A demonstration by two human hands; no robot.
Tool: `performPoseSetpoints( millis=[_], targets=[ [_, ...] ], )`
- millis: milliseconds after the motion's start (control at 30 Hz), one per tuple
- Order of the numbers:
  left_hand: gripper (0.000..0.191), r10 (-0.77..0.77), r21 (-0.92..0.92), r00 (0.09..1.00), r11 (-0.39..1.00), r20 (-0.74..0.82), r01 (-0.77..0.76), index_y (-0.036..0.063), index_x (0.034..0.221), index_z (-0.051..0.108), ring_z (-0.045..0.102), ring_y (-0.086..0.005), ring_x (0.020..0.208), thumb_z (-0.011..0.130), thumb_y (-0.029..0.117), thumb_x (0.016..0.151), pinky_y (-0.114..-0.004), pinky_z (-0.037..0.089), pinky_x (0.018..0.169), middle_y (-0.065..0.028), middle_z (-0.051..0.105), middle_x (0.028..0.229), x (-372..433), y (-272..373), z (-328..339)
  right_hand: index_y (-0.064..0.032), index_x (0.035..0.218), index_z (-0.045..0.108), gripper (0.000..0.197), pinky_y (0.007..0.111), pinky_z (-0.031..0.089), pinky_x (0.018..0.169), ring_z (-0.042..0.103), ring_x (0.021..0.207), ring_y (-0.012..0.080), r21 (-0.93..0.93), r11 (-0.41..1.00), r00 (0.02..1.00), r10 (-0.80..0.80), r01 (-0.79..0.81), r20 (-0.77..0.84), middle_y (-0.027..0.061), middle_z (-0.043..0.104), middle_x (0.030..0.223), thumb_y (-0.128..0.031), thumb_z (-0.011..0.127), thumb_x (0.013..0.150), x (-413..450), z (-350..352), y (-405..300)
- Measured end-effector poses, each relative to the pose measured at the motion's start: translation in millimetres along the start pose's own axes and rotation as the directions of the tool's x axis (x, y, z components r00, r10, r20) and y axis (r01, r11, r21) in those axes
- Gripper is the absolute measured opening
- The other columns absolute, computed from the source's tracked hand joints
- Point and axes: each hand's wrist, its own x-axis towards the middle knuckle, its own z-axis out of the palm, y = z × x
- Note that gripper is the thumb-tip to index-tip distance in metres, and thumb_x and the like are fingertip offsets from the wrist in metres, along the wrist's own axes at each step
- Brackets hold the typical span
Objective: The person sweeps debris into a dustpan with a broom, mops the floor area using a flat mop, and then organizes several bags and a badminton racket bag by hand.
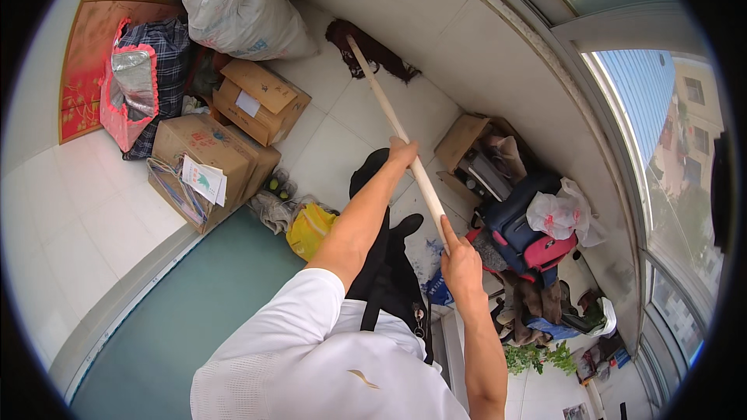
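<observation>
A mop with a pale wooden handle (382, 99) slants away from me across the tiled floor. Its dark maroon mop head (382, 55) lies on the tiles along the foot of the wall. My left hand (402, 153) is wrapped around the middle of the handle. Nearer to my body, my right hand (461, 254) grips the handle close to its end, the index finger laid along the wood. My palms and the handle's butt end are hidden by my fingers.
Left of the mop stand a stuffed white sack (245, 11), cardboard boxes (204, 140) and a plaid bag (166, 64). To the right are an open carton (484, 157), a navy and pink backpack (525, 227) and piled shoes (537, 309). A yellow bag (309, 230) lies by my legs.
</observation>
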Motion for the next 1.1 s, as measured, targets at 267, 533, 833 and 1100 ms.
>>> performPoseSetpoints(
  millis=[267, 533, 833, 1100],
  targets=[
    [0.052, 0.07, 0.17, 0.984, 0.985, -0.161, -0.042, -0.0149, 0.123, 0.034, 0.069, -0.0334, 0.067, 0.062, 0.009, 0.087, -0.041, 0.058, 0.059, -0.0285, 0.063, 0.093, -20.3, -12.2, 2.5, -0.0219, 0.15, 0.046, 0.07, 0.048, 0.055, 0.067, 0.066, 0.069, 0.039, -0.028, 0.992, 0.991, 0.118, -0.119, -0.063, 0.0203, 0.064, 0.082, -0.001, 0.062, 0.086, -22.5, 35.5, -1.1],
    [0.071, -0.124, 0.347, 0.945, 0.938, 0.302, 0.013, -0.0134, 0.129, 0.021, 0.069, -0.0418, 0.092, 0.066, 0.022, 0.086, -0.045, 0.055, 0.087, -0.0343, 0.064, 0.104, -188.1, -207.5, 150.9, -0.0199, 0.152, 0.044, 0.081, 0.05, 0.052, 0.069, 0.065, 0.073, 0.0415, 0.061, 0.908, 0.91, 0.415, -0.414, 0.004, 0.0207, 0.062, 0.081, 0.006, 0.063, 0.078, -252.5, 38.8, 89.5],
    [0.067, -0.001, 0.197, 0.985, 0.98, 0.175, -0.034, -0.0115, 0.127, 0.028, 0.064, -0.0434, 0.109, 0.068, 0.023, 0.085, -0.044, 0.051, 0.098, -0.0349, 0.061, 0.115, -139.4, -101.7, 145.5, -0.0075, 0.147, 0.049, 0.071, 0.041, 0.052, 0.072, 0.066, 0.076, 0.0406, 0.154, 0.947, 0.958, 0.266, -0.281, 0.111, 0.0296, 0.064, 0.089, 0.007, 0.057, 0.078, -145.1, -61.9, 73.5],
    [0.064, 0.041, -0.078, 0.999, 0.996, -0.012, -0.042, -0.0094, 0.137, 0.022, 0.071, -0.0312, 0.081, 0.061, 0.018, 0.094, -0.04, 0.062, 0.062, -0.0267, 0.06, 0.109, 63.3, 99.8, -114.9, -0.0186, 0.15, 0.046, 0.073, 0.051, 0.051, 0.08, 0.064, 0.087, 0.0467, 0.105, 0.989, 0.995, -0.101, 0.101, -0.005, 0.0294, 0.065, 0.091, 0.004, 0.058, 0.081, 146.1, 23.0, -85.2]
  ],
)
